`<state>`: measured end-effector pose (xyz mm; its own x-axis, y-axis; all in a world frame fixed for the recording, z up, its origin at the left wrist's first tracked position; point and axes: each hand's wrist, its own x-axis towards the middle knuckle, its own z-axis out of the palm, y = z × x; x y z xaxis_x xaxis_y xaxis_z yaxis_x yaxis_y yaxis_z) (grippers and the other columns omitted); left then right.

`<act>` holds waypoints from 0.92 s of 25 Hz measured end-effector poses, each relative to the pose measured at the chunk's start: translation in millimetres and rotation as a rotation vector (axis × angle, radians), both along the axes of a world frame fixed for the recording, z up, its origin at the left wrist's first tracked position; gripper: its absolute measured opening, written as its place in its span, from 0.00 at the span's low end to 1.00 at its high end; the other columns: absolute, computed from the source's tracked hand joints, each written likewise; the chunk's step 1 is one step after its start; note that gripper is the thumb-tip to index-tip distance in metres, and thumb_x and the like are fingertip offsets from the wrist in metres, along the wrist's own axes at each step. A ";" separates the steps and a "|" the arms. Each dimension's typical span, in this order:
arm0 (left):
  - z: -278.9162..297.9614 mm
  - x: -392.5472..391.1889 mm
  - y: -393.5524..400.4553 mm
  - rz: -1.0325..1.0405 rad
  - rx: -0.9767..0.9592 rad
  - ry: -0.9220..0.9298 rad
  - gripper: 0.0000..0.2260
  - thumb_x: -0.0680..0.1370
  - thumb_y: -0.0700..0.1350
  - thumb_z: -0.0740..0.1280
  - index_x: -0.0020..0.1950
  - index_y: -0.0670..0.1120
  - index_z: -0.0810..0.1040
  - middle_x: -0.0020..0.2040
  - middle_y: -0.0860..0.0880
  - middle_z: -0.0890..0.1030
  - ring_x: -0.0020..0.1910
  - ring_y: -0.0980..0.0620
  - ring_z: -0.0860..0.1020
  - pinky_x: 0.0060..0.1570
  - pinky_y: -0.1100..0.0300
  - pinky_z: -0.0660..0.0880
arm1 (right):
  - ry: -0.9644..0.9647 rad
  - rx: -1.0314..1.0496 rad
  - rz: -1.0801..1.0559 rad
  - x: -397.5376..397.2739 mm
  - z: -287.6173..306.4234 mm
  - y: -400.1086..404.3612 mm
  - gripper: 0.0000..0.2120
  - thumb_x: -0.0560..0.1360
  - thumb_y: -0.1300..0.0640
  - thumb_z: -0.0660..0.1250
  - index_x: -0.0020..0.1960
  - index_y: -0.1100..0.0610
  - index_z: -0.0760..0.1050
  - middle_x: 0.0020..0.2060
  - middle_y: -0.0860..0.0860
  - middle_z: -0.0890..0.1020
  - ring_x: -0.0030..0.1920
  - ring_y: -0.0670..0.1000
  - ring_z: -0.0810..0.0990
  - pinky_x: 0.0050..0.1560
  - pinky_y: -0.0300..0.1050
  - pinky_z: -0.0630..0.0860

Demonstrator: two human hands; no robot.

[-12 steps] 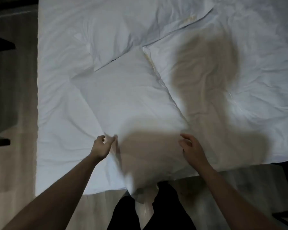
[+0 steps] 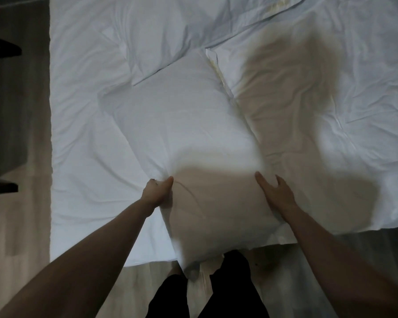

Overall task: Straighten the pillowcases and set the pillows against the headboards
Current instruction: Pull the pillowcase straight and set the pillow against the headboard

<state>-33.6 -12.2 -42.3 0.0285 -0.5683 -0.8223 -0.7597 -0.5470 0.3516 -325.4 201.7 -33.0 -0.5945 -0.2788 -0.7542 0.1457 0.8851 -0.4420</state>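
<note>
On the near half of the bed (image 2: 83, 138), a white pillow (image 2: 184, 134) is laid at an angle, its near corner hanging past the mattress edge above the wooden floor (image 2: 271, 271). The pillow's left edge is pinched by the left hand (image 2: 157, 191), with the thumb curled over a gathered fold of the pillowcase and creases drawn toward the grip. The right hand (image 2: 277, 193) is laid flat against the pillow's right side, its fingers straight and slightly spread, with nothing clasped. A second pillow (image 2: 170, 35) is seen farther up the bed, touching the far corner of the first. To the right, a third pillow (image 2: 308, 92) is set just beside the first, edge to edge, and is partly covered by a dark shadow. Black-trousered legs (image 2: 230, 290) are seen at the bottom, under the hanging corner. Dark furniture (image 2: 2, 49) is visible at the left edge, too dim to be made out
</note>
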 end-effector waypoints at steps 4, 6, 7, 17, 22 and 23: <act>36.5 12.9 15.1 -0.093 -0.097 -0.044 0.29 0.78 0.60 0.66 0.69 0.39 0.72 0.62 0.43 0.79 0.62 0.40 0.78 0.63 0.47 0.77 | -0.047 -0.140 0.006 1.5 58.3 -11.5 0.35 0.68 0.36 0.78 0.66 0.57 0.82 0.57 0.52 0.86 0.58 0.56 0.84 0.59 0.50 0.79; 55.6 34.0 30.8 -0.107 -0.100 0.001 0.31 0.76 0.63 0.66 0.70 0.41 0.74 0.64 0.44 0.80 0.63 0.41 0.79 0.64 0.45 0.77 | -0.054 -0.225 0.035 12.8 91.5 -6.4 0.26 0.71 0.46 0.79 0.64 0.58 0.83 0.52 0.51 0.86 0.53 0.53 0.85 0.50 0.44 0.78; 65.4 46.1 37.2 -0.121 -0.081 0.013 0.33 0.74 0.65 0.66 0.70 0.42 0.75 0.64 0.44 0.81 0.62 0.42 0.80 0.64 0.46 0.78 | -0.054 -0.262 0.051 21.0 108.3 0.3 0.23 0.72 0.49 0.79 0.63 0.58 0.84 0.49 0.49 0.87 0.52 0.51 0.85 0.46 0.42 0.78; 181.8 67.1 -3.8 -0.559 -0.434 0.254 0.25 0.71 0.57 0.74 0.62 0.44 0.80 0.59 0.43 0.82 0.54 0.42 0.83 0.54 0.46 0.81 | 0.225 -0.605 0.368 112.9 223.0 20.0 0.14 0.66 0.44 0.75 0.49 0.49 0.86 0.44 0.45 0.88 0.46 0.47 0.86 0.48 0.51 0.82; 290.9 -6.8 -59.3 -1.058 -0.935 0.436 0.40 0.67 0.47 0.73 0.79 0.50 0.66 0.78 0.47 0.65 0.75 0.41 0.68 0.71 0.43 0.71 | 0.358 -0.612 0.556 137.2 275.4 24.2 0.13 0.69 0.54 0.80 0.53 0.49 0.87 0.47 0.45 0.89 0.50 0.44 0.87 0.49 0.48 0.81; 300.1 -19.0 -64.0 -1.174 -0.868 0.380 0.43 0.66 0.47 0.73 0.80 0.52 0.62 0.80 0.49 0.63 0.75 0.42 0.69 0.71 0.44 0.71 | 0.371 -0.613 0.590 141.7 279.1 29.0 0.10 0.69 0.53 0.79 0.51 0.50 0.87 0.44 0.44 0.89 0.48 0.43 0.87 0.46 0.49 0.81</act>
